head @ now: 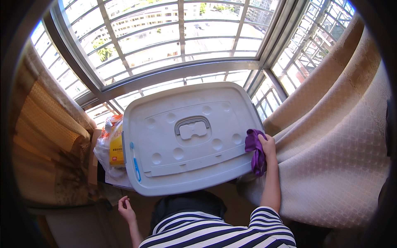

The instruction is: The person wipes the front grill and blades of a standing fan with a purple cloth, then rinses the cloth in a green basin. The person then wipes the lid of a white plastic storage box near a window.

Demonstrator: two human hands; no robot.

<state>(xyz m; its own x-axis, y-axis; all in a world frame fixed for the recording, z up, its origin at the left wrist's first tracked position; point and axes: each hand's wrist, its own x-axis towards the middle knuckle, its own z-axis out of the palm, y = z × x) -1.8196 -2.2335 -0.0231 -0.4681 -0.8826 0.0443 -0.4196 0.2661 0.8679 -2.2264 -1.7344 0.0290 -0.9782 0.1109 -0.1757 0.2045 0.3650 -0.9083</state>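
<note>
A purple cloth (258,155) is gripped in my right hand (268,145), at the right edge of a large grey plastic storage-box lid (192,164). The cloth hangs in folds, part of it over the lid. In the lid's middle is a folded grey handle (192,127). A blue and white toothbrush (136,164) lies along the lid's left side. My left hand (126,209) hangs below the lid's near left corner, fingers loosely curled, with nothing visible in it. What stands under the lid is mostly hidden.
To the left of the lid are a clear plastic bag (104,155) and a yellow package (116,145) bearing writing, by a cardboard box (93,161). Curtains hang at left (52,114) and right (328,161). A barred window (183,66) rises behind.
</note>
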